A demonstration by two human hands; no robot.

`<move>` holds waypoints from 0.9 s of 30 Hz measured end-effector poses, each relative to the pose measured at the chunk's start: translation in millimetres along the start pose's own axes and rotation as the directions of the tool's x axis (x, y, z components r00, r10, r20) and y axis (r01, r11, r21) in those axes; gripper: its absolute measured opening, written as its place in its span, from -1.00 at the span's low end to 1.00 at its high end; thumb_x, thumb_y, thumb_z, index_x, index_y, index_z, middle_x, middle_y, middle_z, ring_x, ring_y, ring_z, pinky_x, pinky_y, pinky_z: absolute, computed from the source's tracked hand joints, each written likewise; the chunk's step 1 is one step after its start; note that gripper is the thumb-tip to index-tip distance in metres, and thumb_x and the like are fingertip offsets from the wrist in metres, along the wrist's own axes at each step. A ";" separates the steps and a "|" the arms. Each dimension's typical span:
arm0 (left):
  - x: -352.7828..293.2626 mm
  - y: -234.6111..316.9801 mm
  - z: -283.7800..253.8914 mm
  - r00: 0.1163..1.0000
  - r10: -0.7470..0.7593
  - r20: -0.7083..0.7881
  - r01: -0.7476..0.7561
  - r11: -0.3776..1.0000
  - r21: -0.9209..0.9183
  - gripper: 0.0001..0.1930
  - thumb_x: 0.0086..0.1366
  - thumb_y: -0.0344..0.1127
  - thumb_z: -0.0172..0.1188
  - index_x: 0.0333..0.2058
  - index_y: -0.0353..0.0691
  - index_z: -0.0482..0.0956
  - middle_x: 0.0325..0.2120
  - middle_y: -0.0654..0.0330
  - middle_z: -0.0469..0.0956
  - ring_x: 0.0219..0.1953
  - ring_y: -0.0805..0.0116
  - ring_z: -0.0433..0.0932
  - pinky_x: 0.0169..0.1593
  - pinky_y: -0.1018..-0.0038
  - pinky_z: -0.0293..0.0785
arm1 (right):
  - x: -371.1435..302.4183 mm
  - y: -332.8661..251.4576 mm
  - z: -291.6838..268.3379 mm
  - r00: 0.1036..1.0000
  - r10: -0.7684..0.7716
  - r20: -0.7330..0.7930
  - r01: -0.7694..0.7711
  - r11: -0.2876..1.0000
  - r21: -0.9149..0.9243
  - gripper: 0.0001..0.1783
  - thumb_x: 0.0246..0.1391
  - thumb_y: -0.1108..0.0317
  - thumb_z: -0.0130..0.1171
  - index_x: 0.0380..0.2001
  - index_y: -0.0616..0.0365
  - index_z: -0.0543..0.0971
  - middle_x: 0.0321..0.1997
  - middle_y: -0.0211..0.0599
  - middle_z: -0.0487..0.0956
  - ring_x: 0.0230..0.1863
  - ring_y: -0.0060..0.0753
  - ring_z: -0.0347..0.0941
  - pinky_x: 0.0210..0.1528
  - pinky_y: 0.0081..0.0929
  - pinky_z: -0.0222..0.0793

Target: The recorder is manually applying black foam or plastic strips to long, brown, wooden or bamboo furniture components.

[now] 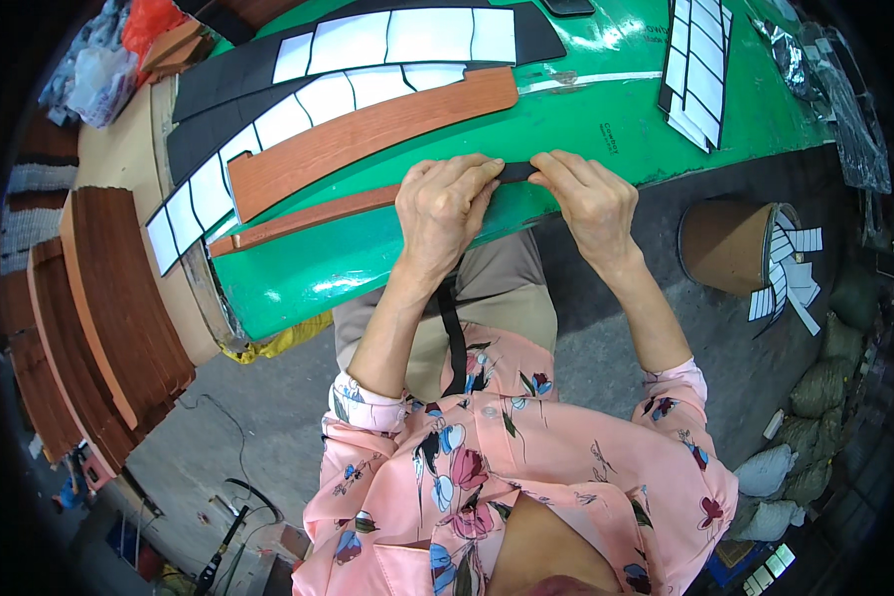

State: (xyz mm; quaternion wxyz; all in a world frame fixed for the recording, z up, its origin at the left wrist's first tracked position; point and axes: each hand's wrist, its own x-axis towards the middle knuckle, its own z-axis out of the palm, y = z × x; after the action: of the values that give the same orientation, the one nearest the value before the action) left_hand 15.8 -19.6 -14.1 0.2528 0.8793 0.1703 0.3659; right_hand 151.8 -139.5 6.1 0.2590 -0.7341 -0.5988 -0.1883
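My left hand is closed, its thumb and fingers pinching a short black strip at the front edge of the green table. My right hand pinches the other end of that strip, so it spans the gap between my fingertips. A narrow reddish-brown wooden strip runs left from under my left hand. Whether it joins the black strip is hidden by my fingers. Below my left hand a long black band hangs over my lap. Beyond the wooden strip lies a wide curved brown board.
White gridded sheets on black curved pieces cover the table's far left. Another gridded stack lies at right. A brown bin with white offcuts stands on the floor. Curved brown boards are stacked at left.
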 end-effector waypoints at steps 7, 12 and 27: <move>-1.8 -0.2 0.8 1.000 -0.003 -0.001 0.003 1.000 0.004 -0.83 0.00 -0.39 0.31 -0.35 -0.13 0.66 -0.39 0.26 0.62 -0.39 0.33 0.56 -0.28 0.46 0.38 | -0.6 -1.1 1.5 0.999 0.010 -0.053 -0.010 1.000 -0.011 -0.75 -0.27 0.30 0.34 -0.42 0.05 0.58 -0.31 -0.39 0.58 -0.52 -0.44 0.51 -0.52 -0.56 0.39; -1.3 0.2 1.3 1.000 0.001 -0.005 -0.001 1.000 0.007 -0.82 -0.01 -0.40 0.31 -0.35 -0.12 0.65 -0.39 0.28 0.62 -0.39 0.34 0.56 -0.29 0.46 0.37 | -4.0 3.6 5.7 0.998 0.043 -0.049 -0.041 0.998 0.046 -0.74 -0.29 0.31 0.36 -0.43 0.06 0.58 -0.24 -0.35 0.59 -0.46 -0.39 0.55 -0.49 -0.55 0.43; -2.2 0.2 1.5 1.000 0.004 -0.009 -0.004 1.000 0.004 -0.82 -0.01 -0.41 0.31 -0.34 -0.11 0.65 -0.38 0.28 0.61 -0.39 0.35 0.56 -0.29 0.46 0.37 | -5.4 8.1 10.1 0.998 0.050 -0.036 -0.046 0.994 0.100 -0.77 -0.26 0.34 0.35 -0.42 0.07 0.59 -0.29 -0.38 0.60 -0.45 -0.42 0.54 -0.47 -0.55 0.42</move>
State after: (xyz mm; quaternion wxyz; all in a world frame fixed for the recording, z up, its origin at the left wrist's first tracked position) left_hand 15.4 -21.4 -16.1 0.2492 0.8786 0.1703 0.3702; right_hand 158.2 -138.8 -6.4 0.3110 -0.7308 -0.5845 -0.1658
